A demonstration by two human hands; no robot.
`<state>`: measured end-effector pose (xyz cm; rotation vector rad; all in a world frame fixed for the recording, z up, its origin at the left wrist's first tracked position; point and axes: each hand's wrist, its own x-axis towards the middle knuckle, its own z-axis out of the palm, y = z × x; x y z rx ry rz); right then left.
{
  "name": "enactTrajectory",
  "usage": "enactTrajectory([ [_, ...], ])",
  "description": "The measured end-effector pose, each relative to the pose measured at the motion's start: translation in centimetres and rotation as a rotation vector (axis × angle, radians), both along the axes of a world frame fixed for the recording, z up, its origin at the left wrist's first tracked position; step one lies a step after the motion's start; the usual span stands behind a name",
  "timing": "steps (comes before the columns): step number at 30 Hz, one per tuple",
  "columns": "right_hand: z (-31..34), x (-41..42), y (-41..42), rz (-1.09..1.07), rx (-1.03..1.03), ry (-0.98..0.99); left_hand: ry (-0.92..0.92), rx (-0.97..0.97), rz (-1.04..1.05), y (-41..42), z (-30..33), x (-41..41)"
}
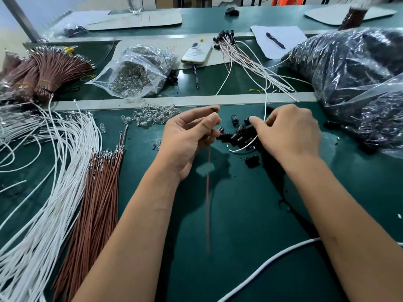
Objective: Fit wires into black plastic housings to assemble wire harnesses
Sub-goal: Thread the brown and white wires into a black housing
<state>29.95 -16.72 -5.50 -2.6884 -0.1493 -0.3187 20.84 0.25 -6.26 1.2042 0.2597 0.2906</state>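
Head view of a green work surface (239, 214) during wire-harness assembly. The left hand (187, 138) is pinching a small black plastic housing (214, 110) between thumb and forefinger, its grip clamped on the part; the housing is sitting at the top of the grip, just above the thumb tip, and a thin red wire (208, 192) is hanging straight down from the grip toward the near edge. The right hand (290, 131) is reaching, fingers curled, into a loose pile of black housings (237, 134) lying between the two hands; a white wire (265, 110) is passing through its grip, rising above the fingers and curving out below them across the pile, so the grip appears closed on that wire. To the left, a fan of white wires (43, 171) and a bundle of brown wires (98, 192) are lying side by side. Small clear bulbs (150, 116) are lying scattered just beyond the left hand, with a clear bag of bulbs (135, 70) farther back. Finished harnesses (239, 55) are lying beside a phone (197, 52), and a large bag of dark parts (349, 73) is occupying the right side.
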Motion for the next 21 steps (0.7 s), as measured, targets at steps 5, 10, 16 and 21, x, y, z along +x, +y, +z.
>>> enactTrajectory([
  [5,1.2,2.8,0.6,0.004,0.057,0.248,0.008,0.01,-0.066,-0.1,0.0,-0.2],
  [10,3.5,2.5,0.2,0.201,0.923,0.537,-0.014,0.018,-0.112,0.4,-0.3,-0.2],
  [16,4.1,-1.3,-0.3,0.487,1.386,0.532,-0.096,-0.005,-0.19,0.4,-0.5,-0.3],
  [21,2.9,-3.2,-0.7,0.626,1.552,0.492,-0.167,-0.048,-0.246,0.2,-0.6,-0.3],
])
